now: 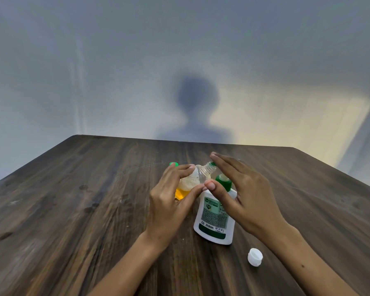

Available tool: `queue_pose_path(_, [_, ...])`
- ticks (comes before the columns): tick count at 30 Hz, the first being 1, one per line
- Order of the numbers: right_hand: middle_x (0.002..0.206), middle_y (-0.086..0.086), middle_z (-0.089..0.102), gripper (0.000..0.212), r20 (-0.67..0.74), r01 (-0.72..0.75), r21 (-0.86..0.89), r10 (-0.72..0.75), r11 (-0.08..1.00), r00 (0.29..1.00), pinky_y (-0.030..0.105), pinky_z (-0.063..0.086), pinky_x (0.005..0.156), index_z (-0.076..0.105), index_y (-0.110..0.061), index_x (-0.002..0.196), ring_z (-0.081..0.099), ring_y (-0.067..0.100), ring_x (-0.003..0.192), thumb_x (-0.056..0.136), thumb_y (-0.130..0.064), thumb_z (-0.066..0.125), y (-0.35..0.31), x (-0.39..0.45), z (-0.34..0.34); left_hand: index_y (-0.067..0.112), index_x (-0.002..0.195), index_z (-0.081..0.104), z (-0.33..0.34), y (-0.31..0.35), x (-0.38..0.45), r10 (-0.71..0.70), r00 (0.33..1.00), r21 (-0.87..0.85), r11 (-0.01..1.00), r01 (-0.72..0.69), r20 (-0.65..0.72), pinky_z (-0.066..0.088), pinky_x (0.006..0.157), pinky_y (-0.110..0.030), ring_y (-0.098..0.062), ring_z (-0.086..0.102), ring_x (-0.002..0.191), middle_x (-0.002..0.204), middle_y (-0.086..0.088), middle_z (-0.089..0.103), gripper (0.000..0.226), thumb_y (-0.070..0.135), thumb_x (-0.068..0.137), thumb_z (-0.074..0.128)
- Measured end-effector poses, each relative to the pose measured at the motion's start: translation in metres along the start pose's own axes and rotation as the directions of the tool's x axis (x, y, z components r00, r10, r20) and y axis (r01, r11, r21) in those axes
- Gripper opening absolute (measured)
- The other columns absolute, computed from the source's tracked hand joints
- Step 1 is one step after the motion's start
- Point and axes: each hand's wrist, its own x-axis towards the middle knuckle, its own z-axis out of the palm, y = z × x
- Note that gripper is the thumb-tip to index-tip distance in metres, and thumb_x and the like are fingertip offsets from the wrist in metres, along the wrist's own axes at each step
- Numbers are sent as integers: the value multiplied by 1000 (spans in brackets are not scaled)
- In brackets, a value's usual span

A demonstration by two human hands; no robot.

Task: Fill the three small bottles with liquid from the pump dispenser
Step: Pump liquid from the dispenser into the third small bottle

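White cap (255, 257) on table (73, 210), left hand (169, 201) fingers gripping small bottle (198, 177), right hand (244, 189) fingers straight over pump dispenser (215, 216)

Pump dispenser (214, 218): white label w/ green panel, reads "ORIGINAL" at top. Fine print, barcode strip & logo below too small/blurred to read. No other legible text.

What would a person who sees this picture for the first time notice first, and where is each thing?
First, the two hands at the centre of the wooden table: the left hand holds a small clear bottle, tilted with its open neck toward the pump dispenser, over whose green pump the right hand rests. A white cap lies near the right forearm.
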Motion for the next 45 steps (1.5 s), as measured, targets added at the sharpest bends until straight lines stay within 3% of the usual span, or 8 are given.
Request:
queue_pose_path(4, [123, -3, 64, 78, -38, -19, 11, 19, 1000, 999, 19, 40, 87, 63, -16, 125, 59, 11, 110, 88, -74, 26, -3, -2, 5, 0, 106, 68, -1, 0, 1, 12, 1000, 9, 1000, -12, 6, 41, 109, -27, -6, 60, 110, 110, -4, 69, 40, 35, 87, 64])
queue_pose_path(8, [125, -5, 62, 77, -47, -17, 48, 20, 999, 999, 15, 39, 88, 62, -16, 126, 56, 5, 111, 88, -74, 28, -1, -5, 6, 2, 107, 68, -2, 3, 1, 14, 1000, -13, 1000, -14, 13, 40, 109, -26, 8, 52, 118, 113, 3, 65, 46, 44, 90, 59])
queue_pose_path(12, [130, -2, 60, 78, -38, -2, 73, 5, 997, 999, 24, 42, 93, 59, -15, 130, 55, 11, 118, 90, -72, 25, 1, -1, 3, 0, 104, 69, 1, 1, -1, -3, 1000, -22, 1000, 2, -9, 43, 107, -31, -6, 62, 110, 110, -2, 69, 39, 34, 85, 68])
queue_pose_path(18, [125, 0, 63, 76, -68, -20, 33, 23, 999, 997, 22, 41, 88, 61, -13, 127, 59, 12, 111, 91, -70, 26, 0, -9, 11, 1, 106, 68, 0, 1, 0, 26, 1000, -19, 999, -26, 5, 44, 107, -39, -6, 62, 108, 110, -1, 68, 39, 34, 87, 65])
queue_pose_path(26, [130, -1, 60, 77, -41, -6, 57, 8, 998, 999, 34, 47, 95, 59, -15, 130, 55, 14, 119, 91, -71, 24, 3, -2, 3, 0, 104, 69, 1, 0, 0, 2, 1000, -8, 1000, -2, -9, 44, 107, -36, -9, 63, 107, 109, -4, 70, 39, 33, 84, 68])
queue_pose_path(33, [128, -2, 61, 76, -33, -8, 54, 9, 999, 999, 30, 49, 91, 59, -16, 130, 57, 13, 115, 90, -72, 28, 2, -4, 6, 1, 105, 68, 0, 3, 0, 11, 1000, -29, 1000, -11, 2, 42, 108, -31, 6, 54, 116, 112, 3, 65, 43, 40, 89, 62])
queue_pose_path(38, [130, -1, 59, 78, -15, 2, 24, -1, 1000, 1000, 28, 42, 95, 58, -16, 131, 54, 14, 119, 91, -71, 22, 2, -1, 2, -1, 104, 69, 0, 0, 0, -9, 1000, -6, 1000, 9, -2, 44, 107, -33, -9, 64, 107, 109, -5, 70, 40, 34, 84, 68])
queue_pose_path(45, [129, -4, 60, 78, -30, -18, 30, 19, 999, 999, 21, 42, 89, 59, -16, 130, 57, 10, 114, 89, -73, 26, 0, -8, 6, 2, 107, 68, -2, 5, 1, 13, 1000, -24, 1000, -12, 23, 40, 109, -25, 0, 57, 112, 112, 3, 65, 48, 46, 92, 58])
